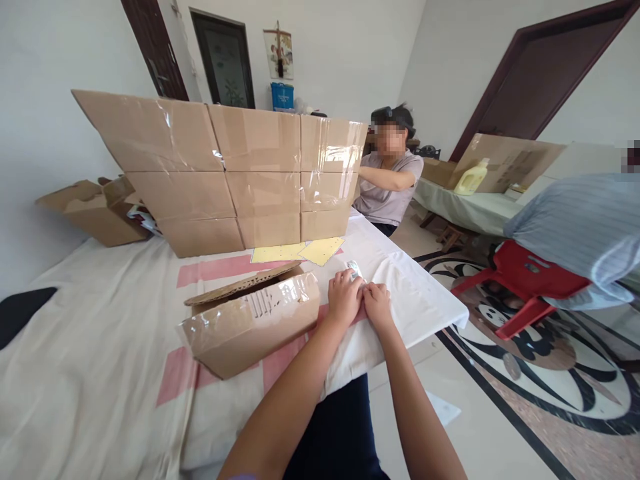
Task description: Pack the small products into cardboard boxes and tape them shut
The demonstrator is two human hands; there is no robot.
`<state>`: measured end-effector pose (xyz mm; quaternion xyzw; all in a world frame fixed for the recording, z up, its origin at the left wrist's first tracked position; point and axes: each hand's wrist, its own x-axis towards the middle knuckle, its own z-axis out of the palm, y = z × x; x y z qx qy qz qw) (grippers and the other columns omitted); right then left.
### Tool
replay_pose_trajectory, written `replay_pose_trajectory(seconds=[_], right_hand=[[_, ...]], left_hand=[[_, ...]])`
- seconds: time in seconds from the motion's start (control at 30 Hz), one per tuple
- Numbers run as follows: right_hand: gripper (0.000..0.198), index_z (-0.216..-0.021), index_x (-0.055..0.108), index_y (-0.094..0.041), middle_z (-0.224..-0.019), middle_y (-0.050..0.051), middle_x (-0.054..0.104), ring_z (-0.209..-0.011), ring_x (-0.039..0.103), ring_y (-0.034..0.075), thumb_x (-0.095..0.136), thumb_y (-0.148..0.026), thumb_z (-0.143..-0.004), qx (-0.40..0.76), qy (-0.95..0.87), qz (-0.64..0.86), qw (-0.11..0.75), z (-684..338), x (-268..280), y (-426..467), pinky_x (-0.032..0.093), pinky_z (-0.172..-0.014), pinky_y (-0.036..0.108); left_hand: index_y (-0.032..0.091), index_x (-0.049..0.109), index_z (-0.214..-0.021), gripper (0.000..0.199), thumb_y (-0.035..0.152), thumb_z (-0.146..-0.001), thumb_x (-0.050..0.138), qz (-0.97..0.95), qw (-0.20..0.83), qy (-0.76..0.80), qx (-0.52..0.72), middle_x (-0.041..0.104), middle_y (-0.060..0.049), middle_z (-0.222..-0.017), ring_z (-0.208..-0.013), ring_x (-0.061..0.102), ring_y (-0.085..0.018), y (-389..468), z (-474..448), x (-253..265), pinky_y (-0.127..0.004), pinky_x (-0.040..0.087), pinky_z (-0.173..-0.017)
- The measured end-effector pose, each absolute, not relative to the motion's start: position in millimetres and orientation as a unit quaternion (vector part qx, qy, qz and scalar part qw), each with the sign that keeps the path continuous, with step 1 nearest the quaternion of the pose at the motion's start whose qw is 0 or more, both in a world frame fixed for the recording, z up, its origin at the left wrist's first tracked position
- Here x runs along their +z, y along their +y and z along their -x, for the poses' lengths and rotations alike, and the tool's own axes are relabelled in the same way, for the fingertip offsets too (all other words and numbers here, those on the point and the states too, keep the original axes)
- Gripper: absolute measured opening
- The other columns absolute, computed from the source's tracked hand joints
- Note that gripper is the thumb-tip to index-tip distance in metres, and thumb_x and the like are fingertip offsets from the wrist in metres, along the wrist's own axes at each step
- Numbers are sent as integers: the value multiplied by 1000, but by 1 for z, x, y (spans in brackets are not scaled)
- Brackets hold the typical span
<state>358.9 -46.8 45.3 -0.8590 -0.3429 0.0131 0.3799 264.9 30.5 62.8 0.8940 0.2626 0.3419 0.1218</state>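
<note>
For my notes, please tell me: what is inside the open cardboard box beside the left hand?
Under the raised flap of the box, only a dark gap shows. Flap and walls cover the rest; whether anything lies inside cannot be seen.

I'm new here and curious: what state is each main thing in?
Left hand: fingers curled at a small pale object; grip unclear.
Right hand: fingers curled, beside the left hand.
Long brown cardboard box: top flap raised, partly open.
Stacked brown cardboard boxes: upright, clear-taped.
Brown cardboard carton, far left: flaps open.
Yellow paper sheets: flat, overlapping.
Cream tablecloth: wrinkled.
Pale-yellow plastic bottle: standing.
Red plastic chair: occupied.
</note>
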Motion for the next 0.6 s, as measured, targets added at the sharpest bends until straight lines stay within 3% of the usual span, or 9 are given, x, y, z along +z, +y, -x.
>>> replay_pose_trajectory(seconds=[0.23,0.6], right_hand=[[27,-92,58,-23,-109,10,53,-106,48,28,33,-31,-97,29,-350,869,350,-355,46,-45,35,-95,44],[27,-87,58,-23,-107,7,56,-106,50,25,33,-28,-96,53,-356,868,342,-361,51,-46,37,-94,41]], left_hand=[[29,66,-107,15,25,-96,57,-898,130,261,329,60,-1,-140,-118,54,-26,30,-266,62,-42,45,-92],[28,66,-111,23,16,-96,54,-906,128,235,329,66,1,-137,-112,60,-23,28,-260,62,-41,43,-94]])
